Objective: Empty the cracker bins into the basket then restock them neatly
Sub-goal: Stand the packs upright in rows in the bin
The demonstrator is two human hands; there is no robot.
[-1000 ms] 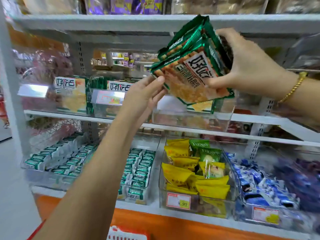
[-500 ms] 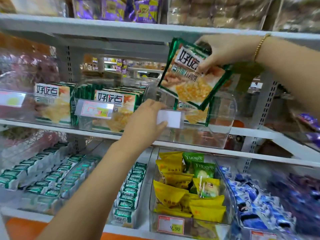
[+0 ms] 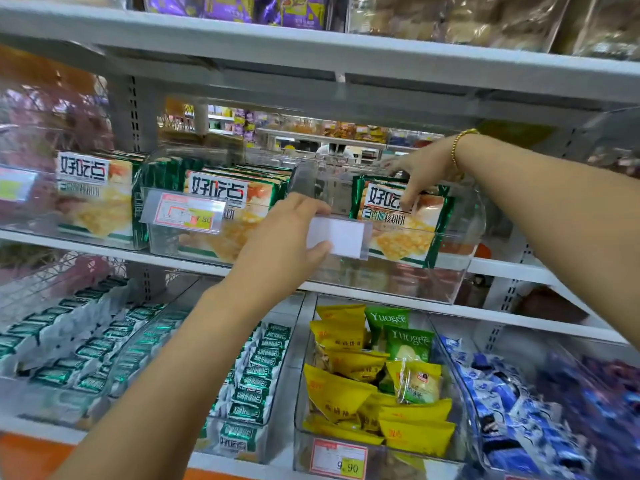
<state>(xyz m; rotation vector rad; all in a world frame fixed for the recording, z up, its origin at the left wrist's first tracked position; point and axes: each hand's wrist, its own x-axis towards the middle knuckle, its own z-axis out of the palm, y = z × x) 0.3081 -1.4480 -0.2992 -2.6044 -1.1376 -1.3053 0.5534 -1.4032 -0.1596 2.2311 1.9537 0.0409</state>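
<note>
Your left hand (image 3: 294, 237) curls over the front rim of the clear plastic bin (image 3: 398, 285), thumb under the blank white label holder (image 3: 341, 237) clipped there; that grip is closed on the rim. Your right hand (image 3: 419, 174), a gold bead bracelet (image 3: 456, 147) at its wrist, reaches in from above the bin. Its grip pinches the top edge of the green foil cracker pack (image 3: 398, 226), which stands upright inside the bin against the front wall.

The pack's white panel reads 好吃点 in bold black, above a picture of pale square crackers. Left of the bin, a second clear bin (image 3: 156, 233) holds a row of the same packs and carries a pink-and-yellow price tag (image 3: 187, 213) ending in "80".

Below the bin sit yellow snack bags (image 3: 339, 386) and green bags marked "Yuogee" (image 3: 408, 341), behind a tag reading "9.90" (image 3: 339, 460). Below and right of it lie blue-and-white packets (image 3: 502, 393).

The bin rests on a pale grey metal shelf (image 3: 502, 268). Above it, purple bags (image 3: 294, 10) fill the next shelf. Behind it, another shop aisle shows through.
</note>
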